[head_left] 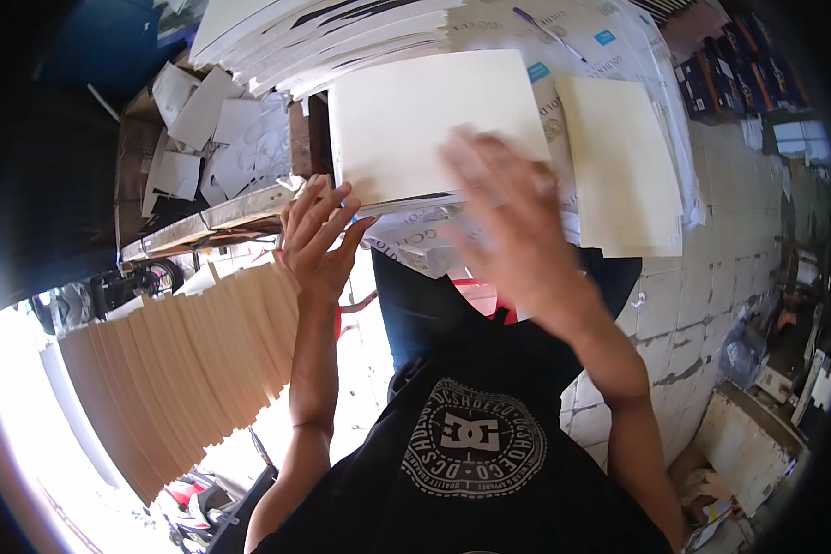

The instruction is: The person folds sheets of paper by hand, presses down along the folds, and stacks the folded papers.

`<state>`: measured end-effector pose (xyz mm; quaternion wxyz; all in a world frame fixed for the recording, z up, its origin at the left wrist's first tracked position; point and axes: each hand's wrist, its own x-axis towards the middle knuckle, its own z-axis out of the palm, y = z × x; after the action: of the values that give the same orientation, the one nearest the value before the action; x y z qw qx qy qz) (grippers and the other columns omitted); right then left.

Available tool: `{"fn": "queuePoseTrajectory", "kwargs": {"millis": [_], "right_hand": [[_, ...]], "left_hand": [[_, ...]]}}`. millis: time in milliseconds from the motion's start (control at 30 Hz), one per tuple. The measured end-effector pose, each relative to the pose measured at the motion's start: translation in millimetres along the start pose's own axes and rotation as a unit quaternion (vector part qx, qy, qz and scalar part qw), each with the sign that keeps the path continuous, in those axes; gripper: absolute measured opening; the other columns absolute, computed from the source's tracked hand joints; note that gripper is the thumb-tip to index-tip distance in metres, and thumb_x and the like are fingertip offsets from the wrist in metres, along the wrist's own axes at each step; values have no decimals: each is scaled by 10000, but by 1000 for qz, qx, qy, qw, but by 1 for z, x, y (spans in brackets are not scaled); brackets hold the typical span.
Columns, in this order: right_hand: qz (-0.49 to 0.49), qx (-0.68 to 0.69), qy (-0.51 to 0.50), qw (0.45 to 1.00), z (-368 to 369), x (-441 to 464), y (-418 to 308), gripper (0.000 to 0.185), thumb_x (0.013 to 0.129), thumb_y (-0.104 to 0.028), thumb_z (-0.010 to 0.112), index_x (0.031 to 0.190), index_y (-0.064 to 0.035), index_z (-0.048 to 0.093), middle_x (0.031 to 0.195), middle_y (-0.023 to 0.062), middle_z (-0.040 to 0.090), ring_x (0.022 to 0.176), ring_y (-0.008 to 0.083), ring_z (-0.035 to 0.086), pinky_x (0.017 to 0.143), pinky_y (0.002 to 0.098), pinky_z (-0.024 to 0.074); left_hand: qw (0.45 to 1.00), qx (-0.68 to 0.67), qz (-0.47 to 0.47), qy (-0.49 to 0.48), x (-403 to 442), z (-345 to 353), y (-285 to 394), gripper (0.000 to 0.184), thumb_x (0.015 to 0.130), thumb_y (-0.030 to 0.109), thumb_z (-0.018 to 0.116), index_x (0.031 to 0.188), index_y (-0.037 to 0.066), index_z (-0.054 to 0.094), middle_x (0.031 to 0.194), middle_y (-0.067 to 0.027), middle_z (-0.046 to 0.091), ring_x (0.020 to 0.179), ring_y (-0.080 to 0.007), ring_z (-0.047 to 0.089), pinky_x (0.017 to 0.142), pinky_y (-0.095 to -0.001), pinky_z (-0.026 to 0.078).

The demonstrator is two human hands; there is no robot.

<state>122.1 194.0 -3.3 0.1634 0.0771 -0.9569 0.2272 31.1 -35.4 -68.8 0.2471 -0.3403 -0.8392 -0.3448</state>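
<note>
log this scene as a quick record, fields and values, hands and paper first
left hand: at the near left corner of the middle cream sheet; firmness of grip unclear
right hand: over that sheet's right part, fingers extended, blurred; contact unclear
middle cream sheet: lying flat
right-hand cream paper: beside it, to the right
pen: beyond both, on printed paper
far stack: beyond the middle sheet
paper scraps: far left

A worktop cover of printed paper carries 4 things: a pale block of sheets near the front edge, cream sheets just beside it on the right, a tall paper stack behind, and a pen at the far side.
</note>
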Motion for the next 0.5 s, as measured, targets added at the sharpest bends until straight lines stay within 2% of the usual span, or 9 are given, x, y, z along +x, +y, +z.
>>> {"fn": "queuePoseTrajectory", "kwargs": {"millis": [33, 67, 100, 167, 267, 433, 500], "right_hand": [[-13, 4, -9, 1000, 14, 4, -20, 620, 809, -189, 659, 1374, -30, 460, 1435, 122, 436, 1318, 281, 404, 1035, 500, 315], [-36, 20, -11, 999, 33, 5, -32, 606, 821, -184, 633, 1377, -18, 459, 1442, 129, 430, 1341, 269, 387, 1045, 512, 314], [-47, 17, -42, 998, 46, 5, -38, 589, 844, -188, 601, 1380, 1, 449, 1453, 137, 421, 1355, 261, 373, 1057, 518, 308], [-43, -27, -36, 998, 62, 1, -39, 592, 859, -205, 584, 1387, 16, 433, 1460, 147, 412, 1372, 257, 354, 1062, 524, 308], [-17, -22, -41, 999, 56, 0, -32, 582, 874, -214, 559, 1391, 21, 431, 1465, 153, 407, 1386, 256, 334, 1076, 534, 296], [-52, -29, -59, 997, 63, 1, -41, 600, 860, -196, 572, 1403, 13, 427, 1470, 146, 407, 1389, 267, 342, 1086, 544, 292], [-46, -43, -31, 998, 70, -6, -36, 603, 842, -214, 648, 1385, -34, 459, 1481, 94, 407, 1389, 200, 345, 1089, 572, 212]], "left_hand": [[1000, 12, 21, -14, -5, 4, -5, 301, 654, 101, 839, 935, 71, 734, 1030, -45, 721, 1108, -264, 621, 901, -374, 455], [1000, -18, -11, -7, -10, 8, -7, 294, 664, 87, 829, 942, 68, 735, 1055, -62, 717, 1119, -269, 622, 936, -406, 430], [999, -29, -14, -6, -12, 11, -8, 285, 675, 68, 817, 948, 55, 736, 1062, -73, 716, 1116, -272, 627, 947, -401, 427], [999, -44, -26, -1, -15, 13, -11, 270, 697, 31, 791, 961, 31, 738, 1075, -95, 714, 1110, -276, 636, 970, -391, 419], [998, -58, -21, 14, -16, 15, -11, 314, 677, -19, 780, 983, 25, 729, 1072, -109, 714, 1090, -268, 647, 968, -386, 420], [997, -38, -7, 70, -20, 31, -14, 253, 698, -42, 772, 936, 23, 717, 1054, -124, 716, 1015, -258, 677, 919, -378, 448], [999, -18, -7, 47, -20, 26, -14, 265, 699, -48, 774, 945, 31, 715, 1046, -122, 718, 1006, -252, 679, 902, -375, 454]]}}
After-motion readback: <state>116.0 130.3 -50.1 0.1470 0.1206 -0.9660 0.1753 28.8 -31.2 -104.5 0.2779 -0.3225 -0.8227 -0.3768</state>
